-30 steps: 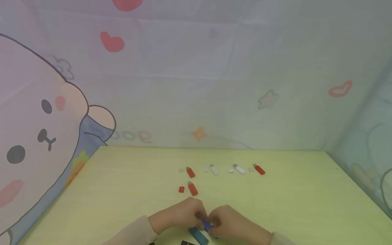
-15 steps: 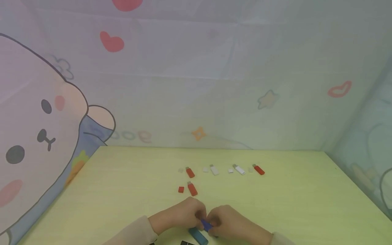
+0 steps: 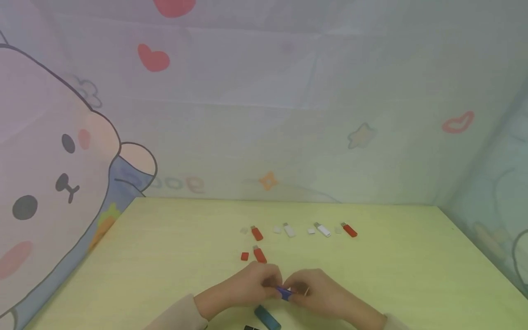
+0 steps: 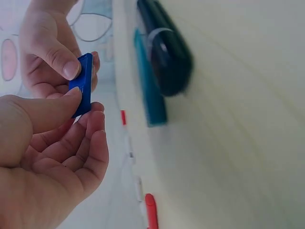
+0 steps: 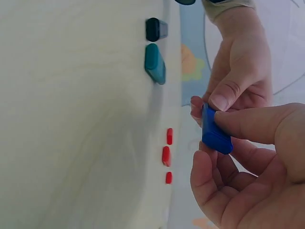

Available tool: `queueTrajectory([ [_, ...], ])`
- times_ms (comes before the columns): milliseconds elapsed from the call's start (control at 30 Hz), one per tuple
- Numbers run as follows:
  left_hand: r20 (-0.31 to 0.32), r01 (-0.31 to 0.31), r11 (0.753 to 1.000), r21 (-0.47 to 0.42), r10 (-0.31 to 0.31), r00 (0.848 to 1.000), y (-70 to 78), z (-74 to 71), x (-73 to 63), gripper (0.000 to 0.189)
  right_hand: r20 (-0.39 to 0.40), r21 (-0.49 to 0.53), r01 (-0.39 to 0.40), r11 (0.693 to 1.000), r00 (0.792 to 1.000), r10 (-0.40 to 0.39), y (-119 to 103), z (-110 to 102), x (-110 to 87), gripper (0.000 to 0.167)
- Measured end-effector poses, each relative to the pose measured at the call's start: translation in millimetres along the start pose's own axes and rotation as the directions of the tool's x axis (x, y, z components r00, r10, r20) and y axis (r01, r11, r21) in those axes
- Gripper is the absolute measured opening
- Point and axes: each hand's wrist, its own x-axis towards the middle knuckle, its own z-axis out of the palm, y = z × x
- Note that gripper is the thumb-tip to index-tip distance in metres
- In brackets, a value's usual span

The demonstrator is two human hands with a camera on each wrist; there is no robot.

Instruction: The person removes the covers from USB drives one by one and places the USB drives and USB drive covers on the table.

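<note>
A blue USB flash drive [image 3: 284, 293] is held between both hands above the near part of the table. My left hand [image 3: 252, 286] pinches one end of it with thumb and fingers, and my right hand [image 3: 323, 293] pinches the other end. Both thumbs press on its flat face in the left wrist view, where the blue body [image 4: 85, 88] looks closed. No metal plug shows in the right wrist view either. Beneath the hands lies a teal flash drive [image 3: 267, 317], with a black one [image 5: 153, 29] beside it, partly cut off in the head view.
Farther back lie red flash drives [image 3: 256, 233] [image 3: 349, 229] and white ones [image 3: 288, 230] [image 3: 322, 229], plugs bare, with small caps beside them. Nearer, another red drive [image 3: 259, 254] has its red cap [image 3: 244, 256] at its left. A printed cloth [image 3: 288, 114] hangs behind the table.
Both hands have lifted the blue flash drive from beside the teal one, moving it slightly away and to the right. It has turned more crosswise. The other drives stay put.
</note>
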Motion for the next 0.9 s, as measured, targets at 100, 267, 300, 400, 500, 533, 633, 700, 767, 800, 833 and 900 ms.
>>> queueTrajectory([
  [100, -0.018, -0.017, 0.999, -0.029, 0.016, 1.0, 4.0, -0.6, -1.5, 0.01, -0.014, 0.032, 0.021, 0.999, 1.0, -0.021, -1.7, -3.3, -3.4, 0.014],
  [267, -0.039, -0.015, 0.997, -0.082, 0.012, 0.999, 10.6, -0.4, -5.4, 0.007, -0.04, 0.089, 0.039, 0.995, 0.999, -0.036, -4.6, -5.0, -8.1, 0.013],
  [300, -0.044, -0.017, 0.995, -0.095, 0.013, 0.999, 11.4, -0.1, -6.3, 0.007, -0.043, 0.099, 0.038, 0.994, 0.999, -0.034, -5.3, -5.3, -8.9, 0.013],
  [400, -0.06, -0.055, 0.99, -0.126, 0.047, 0.997, 12.2, 1.5, -8.1, 0.005, -0.056, 0.117, 0.046, 0.992, 0.998, -0.04, -8.0, -6.7, -11.5, 0.015],
  [500, -0.08, -0.122, 0.982, -0.145, 0.111, 0.991, 12.0, 2.7, -9.3, 0.005, -0.068, 0.134, 0.067, 0.989, 0.996, -0.058, -9.5, -7.9, -13.7, 0.017],
  [533, -0.085, -0.141, 0.979, -0.15, 0.129, 0.988, 12.2, 2.9, -9.5, 0.005, -0.071, 0.143, 0.083, 0.986, 0.995, -0.074, -9.8, -8.3, -14.4, 0.017],
  [633, -0.092, -0.162, 0.972, -0.17, 0.148, 0.985, 13.9, 3.3, -10.4, 0.005, -0.072, 0.156, 0.137, 0.978, 0.989, -0.127, -10.5, -9.3, -16.4, 0.019],
  [700, -0.088, -0.16, 0.97, -0.183, 0.146, 0.985, 15.8, 3.4, -11.2, 0.005, -0.067, 0.161, 0.164, 0.973, 0.986, -0.156, -10.8, -9.6, -17.3, 0.018],
  [767, -0.074, -0.165, 0.968, -0.192, 0.153, 0.985, 17.1, 3.6, -12.1, 0.005, -0.063, 0.157, 0.19, 0.969, 0.981, -0.182, -11.4, -9.4, -18.1, 0.017],
  [800, -0.065, -0.171, 0.966, -0.195, 0.161, 0.985, 17.6, 3.5, -12.6, 0.005, -0.061, 0.155, 0.198, 0.968, 0.98, -0.191, -11.7, -9.2, -18.4, 0.017],
  [833, -0.056, -0.176, 0.964, -0.2, 0.168, 0.984, 18.2, 3.5, -13.3, 0.005, -0.059, 0.161, 0.208, 0.965, 0.978, -0.201, -11.9, -8.8, -18.4, 0.017],
  [900, -0.042, -0.184, 0.962, -0.2, 0.18, 0.983, 18.2, 3.4, -14.7, 0.004, -0.055, 0.175, 0.228, 0.958, 0.974, -0.222, -12.1, -7.4, -18.9, 0.017],
])
